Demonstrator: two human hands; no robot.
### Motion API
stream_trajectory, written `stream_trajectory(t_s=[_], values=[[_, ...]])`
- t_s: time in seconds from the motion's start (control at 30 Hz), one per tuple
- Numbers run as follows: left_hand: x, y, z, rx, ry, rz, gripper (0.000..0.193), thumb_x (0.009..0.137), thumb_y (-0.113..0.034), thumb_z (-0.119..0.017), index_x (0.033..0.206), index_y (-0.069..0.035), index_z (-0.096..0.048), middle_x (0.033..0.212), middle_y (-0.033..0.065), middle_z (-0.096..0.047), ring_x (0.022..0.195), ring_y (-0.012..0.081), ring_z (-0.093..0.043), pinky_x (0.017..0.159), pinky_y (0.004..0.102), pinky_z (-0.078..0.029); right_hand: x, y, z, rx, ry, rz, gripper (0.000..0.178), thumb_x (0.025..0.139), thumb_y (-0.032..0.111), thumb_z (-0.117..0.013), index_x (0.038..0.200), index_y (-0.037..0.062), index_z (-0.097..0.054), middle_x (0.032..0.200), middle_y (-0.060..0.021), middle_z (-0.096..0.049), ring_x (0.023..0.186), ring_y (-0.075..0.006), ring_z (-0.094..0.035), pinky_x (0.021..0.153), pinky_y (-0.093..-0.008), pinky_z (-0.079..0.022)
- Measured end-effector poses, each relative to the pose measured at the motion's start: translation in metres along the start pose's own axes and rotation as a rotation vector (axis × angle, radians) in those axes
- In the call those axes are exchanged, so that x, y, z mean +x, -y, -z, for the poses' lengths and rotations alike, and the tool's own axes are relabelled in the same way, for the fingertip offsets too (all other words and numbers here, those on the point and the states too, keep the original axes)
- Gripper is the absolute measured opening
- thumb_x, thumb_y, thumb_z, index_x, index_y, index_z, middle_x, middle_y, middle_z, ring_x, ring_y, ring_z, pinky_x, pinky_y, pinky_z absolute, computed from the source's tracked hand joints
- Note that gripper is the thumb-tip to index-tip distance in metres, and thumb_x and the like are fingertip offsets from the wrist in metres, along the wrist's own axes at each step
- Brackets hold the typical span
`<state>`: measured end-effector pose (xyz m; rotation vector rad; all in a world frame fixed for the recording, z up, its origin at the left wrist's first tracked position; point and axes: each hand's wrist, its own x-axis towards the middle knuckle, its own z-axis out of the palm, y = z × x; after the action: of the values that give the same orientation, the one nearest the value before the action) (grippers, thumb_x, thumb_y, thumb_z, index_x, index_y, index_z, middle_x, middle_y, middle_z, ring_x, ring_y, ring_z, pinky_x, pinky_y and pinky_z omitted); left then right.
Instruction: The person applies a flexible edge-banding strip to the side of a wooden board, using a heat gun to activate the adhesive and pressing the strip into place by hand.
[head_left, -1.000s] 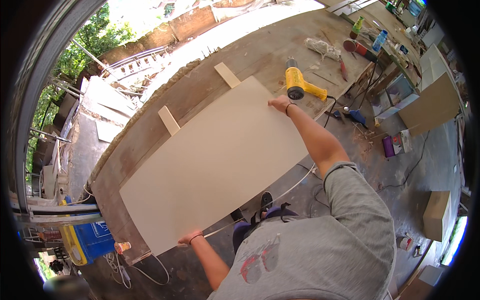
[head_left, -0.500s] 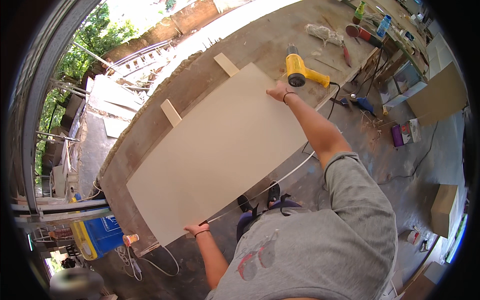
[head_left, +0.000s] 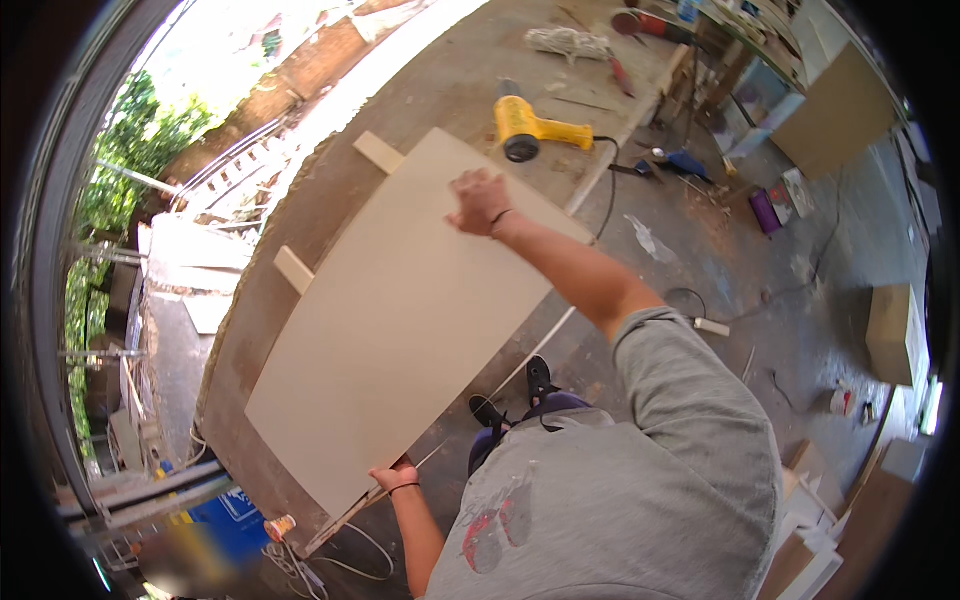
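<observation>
A large flat beige board [head_left: 400, 320] lies across the workbench [head_left: 235, 370]. My left hand [head_left: 397, 475] grips its near edge toward the lower left corner, thumb on top and the other fingers hidden beneath. Over the board's far right part, my right hand [head_left: 478, 203] is spread out with nothing in it; whether the palm touches the surface I cannot tell. Two light wood strips, one [head_left: 379, 152] farther off and one [head_left: 294, 270] closer, stick out from under the long far edge. Just beyond the board's right end rests a yellow heat gun [head_left: 530, 130].
Farther along the bench are a bundle of pale cord [head_left: 568, 43] and a red angle grinder [head_left: 650, 25]. A black cable [head_left: 612, 190] hangs off the bench's right side. On the floor are a purple box [head_left: 765, 211] and a wooden box [head_left: 890, 335]. A paper cup [head_left: 280, 527] is by the near left corner.
My right hand has moved left from the board's right end edge to over its face, its fingers now spread. My left hand stays at the near edge. The whole view has shifted.
</observation>
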<state>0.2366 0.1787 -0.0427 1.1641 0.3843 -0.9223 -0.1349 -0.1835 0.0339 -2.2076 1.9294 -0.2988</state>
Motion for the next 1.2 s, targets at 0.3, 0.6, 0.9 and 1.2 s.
stream_trajectory(t_s=[0.3, 0.6, 0.9, 1.2], values=[[-0.027, -0.01, 0.008, 0.522, -0.214, 0.255, 0.056, 0.094, -0.057, -0.039, 0.095, -0.005, -0.059, 0.094, 0.0102, -0.064, 0.079, 0.0225, -0.063, 0.066, 0.0376, -0.054, -0.067, 0.001, 0.002, 0.438, -0.593, 0.093, 0.051, 0.077, 0.041, -0.069, 0.114, 0.0083, -0.057, 0.12, -0.0123, -0.053, 0.118, -0.0294, -0.047, 0.093, -0.0534, -0.035], [-0.135, 0.142, -0.214, 1.562, 1.485, -0.802, 0.031, 0.087, -0.031, -0.065, 0.089, 0.0, -0.059, 0.078, 0.0105, -0.06, 0.074, 0.024, -0.059, 0.069, 0.0349, -0.047, -0.198, -0.12, -0.066, 1.689, -0.647, -0.802, 0.032, 0.095, 0.024, -0.055, 0.121, 0.0058, -0.058, 0.079, -0.0017, -0.057, 0.062, -0.0106, -0.053, 0.057, -0.0257, -0.045], [-0.135, 0.318, -0.377, 1.572, 2.314, -1.377, 0.049, 0.065, -0.02, -0.071, 0.111, -0.009, -0.058, 0.112, 0.0114, -0.06, 0.111, 0.0278, -0.053, 0.102, 0.0438, -0.031, -0.207, -0.137, -0.033, 1.788, -0.306, -0.769, 0.025, 0.095, 0.021, -0.055, 0.112, 0.0084, -0.068, 0.066, 0.0038, -0.05, 0.05, -0.0033, -0.041, 0.044, -0.0204, -0.034], [-0.141, 0.325, -0.376, 1.553, 2.306, -1.414, 0.04, 0.063, -0.017, -0.07, 0.102, -0.011, -0.061, 0.104, 0.0065, -0.064, 0.103, 0.0252, -0.057, 0.097, 0.0395, -0.032, -0.196, -0.098, -0.051, 1.859, -0.71, -0.824, 0.027, 0.095, 0.019, -0.055, 0.114, 0.002, -0.064, 0.078, 0.0004, -0.061, 0.066, -0.0038, -0.051, 0.058, -0.0206, -0.042]])
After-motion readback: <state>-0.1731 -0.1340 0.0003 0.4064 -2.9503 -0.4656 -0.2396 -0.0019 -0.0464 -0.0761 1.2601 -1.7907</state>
